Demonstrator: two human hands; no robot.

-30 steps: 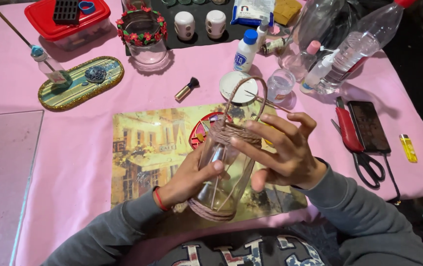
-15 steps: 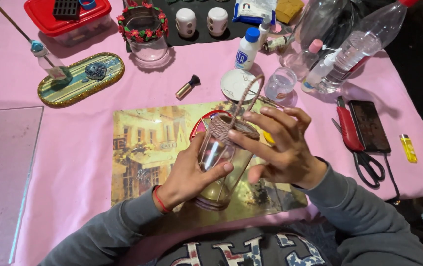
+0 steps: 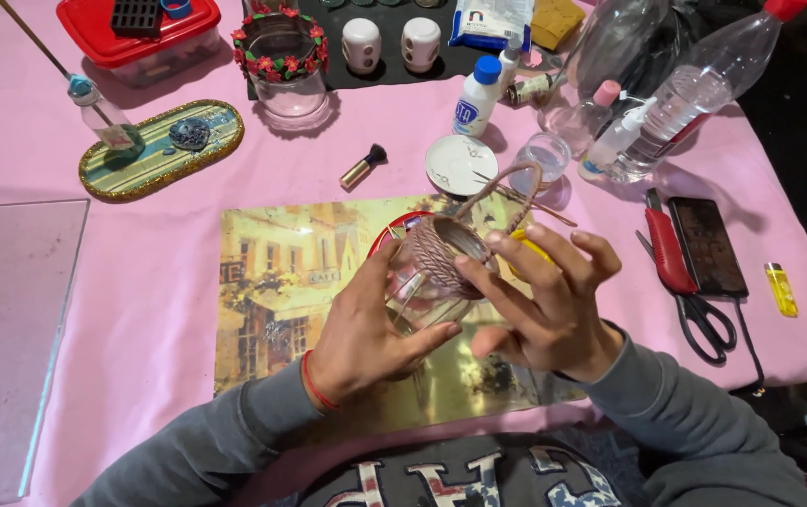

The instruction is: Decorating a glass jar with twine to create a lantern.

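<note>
Head view: pink-clothed surface [image 3: 140, 282] carries a picture placemat [image 3: 281, 291], above which both hands hold a clear glass jar [image 3: 422, 282] tilted on its side, its neck wound with brown cord. Left hand [image 3: 366, 329] has its grip clamped round the jar's body; right hand [image 3: 554, 310] has its fingers spread against the corded rim. Red-handled scissors [image 3: 676, 272] lie near the right hand.
</note>
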